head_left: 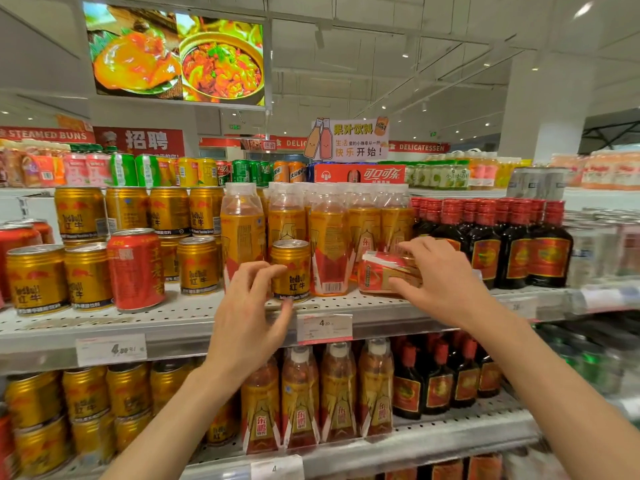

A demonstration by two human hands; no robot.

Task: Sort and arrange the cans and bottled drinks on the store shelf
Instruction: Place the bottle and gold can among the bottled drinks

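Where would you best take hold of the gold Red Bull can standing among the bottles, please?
Grip the gold Red Bull can round its side wall, coming from the front left, where the left hand is. Bottles crowd its back, and the toppled bottle lies to its right.

Middle shelf (194, 317): white perforated metal, price tags on front edge; at left, gold cans (36, 278) upright, stacked two high further back; one red can (135, 270) upright among them; a single gold can (290, 270) stands near the front edge, before the row of orange-labelled bottles (242, 233); just right, a red-labelled bottle (388, 273) lies on its side on the shelf; dark bottles with red caps (485, 244) upright at right; lower shelf (433, 441) carries gold cans, orange-labelled bottles, dark bottles likewise.
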